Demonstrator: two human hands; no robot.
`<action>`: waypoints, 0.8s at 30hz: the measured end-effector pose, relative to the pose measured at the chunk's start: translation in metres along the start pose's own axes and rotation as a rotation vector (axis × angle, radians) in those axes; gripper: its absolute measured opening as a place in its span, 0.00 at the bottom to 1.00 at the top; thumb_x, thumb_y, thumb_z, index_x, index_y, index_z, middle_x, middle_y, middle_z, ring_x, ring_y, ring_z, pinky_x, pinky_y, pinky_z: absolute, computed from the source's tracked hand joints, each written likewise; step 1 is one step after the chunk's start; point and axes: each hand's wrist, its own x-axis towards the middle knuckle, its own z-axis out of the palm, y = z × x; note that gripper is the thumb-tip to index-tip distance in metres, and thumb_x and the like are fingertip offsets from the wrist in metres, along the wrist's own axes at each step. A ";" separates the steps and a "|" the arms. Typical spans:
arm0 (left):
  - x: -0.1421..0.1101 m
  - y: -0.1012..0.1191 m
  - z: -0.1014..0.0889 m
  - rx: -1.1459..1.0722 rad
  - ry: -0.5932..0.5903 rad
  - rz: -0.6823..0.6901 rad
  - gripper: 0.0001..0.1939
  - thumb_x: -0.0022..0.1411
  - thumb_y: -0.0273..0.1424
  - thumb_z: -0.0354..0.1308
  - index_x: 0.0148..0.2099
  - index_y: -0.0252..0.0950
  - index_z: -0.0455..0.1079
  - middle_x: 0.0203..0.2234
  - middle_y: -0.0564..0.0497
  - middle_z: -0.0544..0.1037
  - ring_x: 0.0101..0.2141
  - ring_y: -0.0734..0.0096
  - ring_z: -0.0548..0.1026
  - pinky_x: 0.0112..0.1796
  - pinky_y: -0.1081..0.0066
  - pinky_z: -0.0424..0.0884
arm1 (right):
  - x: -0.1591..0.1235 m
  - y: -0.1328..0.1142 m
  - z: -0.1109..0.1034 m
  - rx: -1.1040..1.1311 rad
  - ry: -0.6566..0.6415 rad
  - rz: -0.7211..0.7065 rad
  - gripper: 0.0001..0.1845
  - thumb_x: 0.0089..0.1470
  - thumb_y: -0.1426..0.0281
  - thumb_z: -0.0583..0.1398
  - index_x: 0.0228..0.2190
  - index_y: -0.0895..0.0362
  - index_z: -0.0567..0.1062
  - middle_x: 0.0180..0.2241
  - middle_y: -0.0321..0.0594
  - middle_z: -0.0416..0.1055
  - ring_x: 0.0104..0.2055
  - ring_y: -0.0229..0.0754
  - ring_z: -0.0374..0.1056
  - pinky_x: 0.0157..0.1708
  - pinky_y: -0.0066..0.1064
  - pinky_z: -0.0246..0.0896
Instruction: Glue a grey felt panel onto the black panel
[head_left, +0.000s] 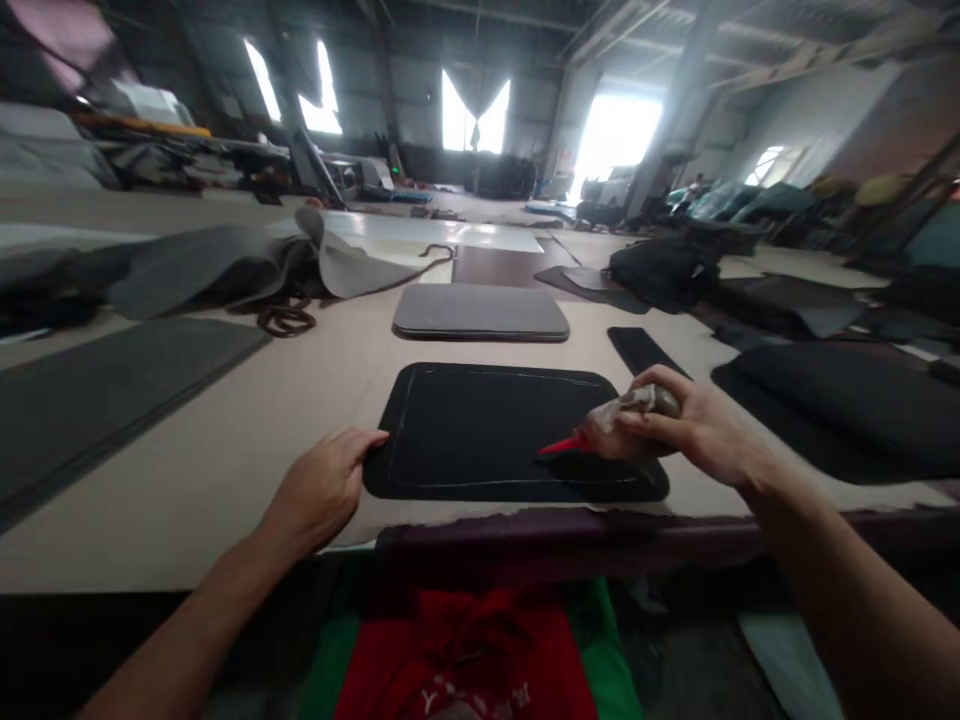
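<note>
A black rounded mat lies flat on the table near its front edge, with a thin pale line running just inside its border. My right hand is closed around a squeeze bottle with a red nozzle, whose tip rests on the mat's right part. My left hand presses on the table at the mat's left edge, fingers curled down against it and holding nothing.
A grey mat lies just behind the black one. Dark sheets lie at left, and grey fabric with a coiled cord behind them. More black pieces and a strip crowd the right.
</note>
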 end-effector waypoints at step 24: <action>0.001 -0.013 0.003 0.086 -0.045 -0.043 0.19 0.68 0.33 0.40 0.53 0.42 0.68 0.48 0.48 0.76 0.49 0.57 0.74 0.52 0.52 0.71 | -0.060 0.078 -0.057 -0.180 0.381 0.196 0.26 0.46 0.48 0.66 0.38 0.54 0.70 0.26 0.36 0.70 0.28 0.45 0.67 0.25 0.31 0.60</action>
